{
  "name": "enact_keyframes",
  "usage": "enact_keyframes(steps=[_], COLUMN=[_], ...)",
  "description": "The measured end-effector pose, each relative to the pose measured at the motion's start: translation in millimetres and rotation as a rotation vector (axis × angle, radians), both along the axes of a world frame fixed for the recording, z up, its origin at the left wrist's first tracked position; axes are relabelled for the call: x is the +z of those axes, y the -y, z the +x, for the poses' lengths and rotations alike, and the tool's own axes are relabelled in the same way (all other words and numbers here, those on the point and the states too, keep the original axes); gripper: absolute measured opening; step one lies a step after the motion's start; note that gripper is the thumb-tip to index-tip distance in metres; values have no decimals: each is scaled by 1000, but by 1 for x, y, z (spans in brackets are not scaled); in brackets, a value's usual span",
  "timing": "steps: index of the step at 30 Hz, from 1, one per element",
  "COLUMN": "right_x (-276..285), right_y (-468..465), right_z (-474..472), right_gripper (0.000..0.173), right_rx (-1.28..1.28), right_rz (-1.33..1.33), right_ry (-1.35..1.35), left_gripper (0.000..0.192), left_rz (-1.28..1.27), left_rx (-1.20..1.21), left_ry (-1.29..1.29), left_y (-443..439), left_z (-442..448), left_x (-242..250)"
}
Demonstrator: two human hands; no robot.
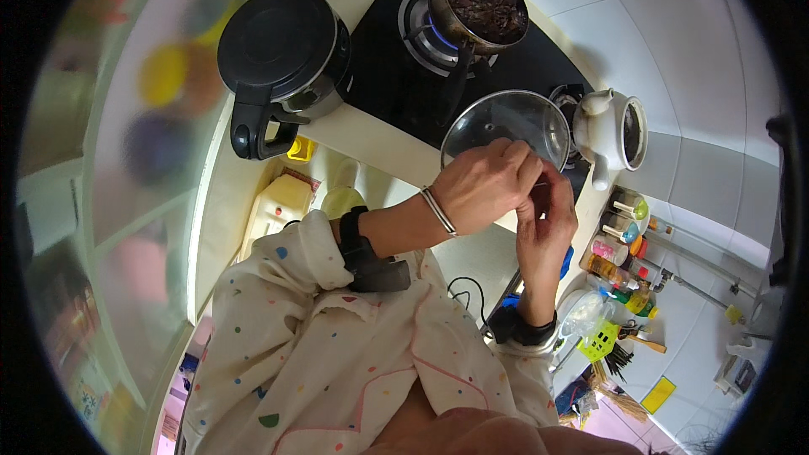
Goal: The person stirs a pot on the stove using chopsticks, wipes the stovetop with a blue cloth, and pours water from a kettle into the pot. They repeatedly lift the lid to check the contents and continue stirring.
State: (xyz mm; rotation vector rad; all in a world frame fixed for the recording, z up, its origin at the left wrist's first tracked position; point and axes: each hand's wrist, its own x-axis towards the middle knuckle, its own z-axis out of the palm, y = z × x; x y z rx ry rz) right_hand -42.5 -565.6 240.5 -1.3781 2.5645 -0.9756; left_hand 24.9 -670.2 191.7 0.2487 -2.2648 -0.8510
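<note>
My left hand [486, 186], with a silver bangle on its wrist, has its fingers bent and meets my right hand [548, 215] at the fingertips. Both are over the near edge of a round glass pot lid [518, 115] with a metal rim. The fingers hide the lid's middle and whatever may be between them, so I cannot tell what either hand grips. Beyond the lid, a long-handled pot [452, 9] with dark contents sits on a gas burner with a blue flame. A white ceramic spouted pot [600, 133] stands right of the lid, its top uncovered.
A black-lidded kettle [278, 44] stands on the counter left of the black gas hob [385, 50]. Bottles and jars [610, 268] line the right side by the tiled wall, with a green plastic basket [598, 341] nearer me. A black cable [474, 287] lies close to my body.
</note>
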Motion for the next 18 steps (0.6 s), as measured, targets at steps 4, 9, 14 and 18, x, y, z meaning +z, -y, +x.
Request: enact_keyframes(steps=[4,9,14,18], right_x=[-6,-12,-18,-19], right_y=[9,10,6,0], right_z=[-21,-51,-86,-116], right_gripper=[38,40,31,28], right_rx=[-40,-16,-75,-94], right_rz=[28,-73,-114,-90], right_ry=[12,166,230,219], left_gripper=[30,29,35,30], left_rz=[-98,-105,-17,368], left_rx=[35,55,52,347], left_ry=[22,-27,-151,-244], left_y=[1,7,24,61], left_z=[-17,-38,-37,-7], left_x=[2,7,3,-39])
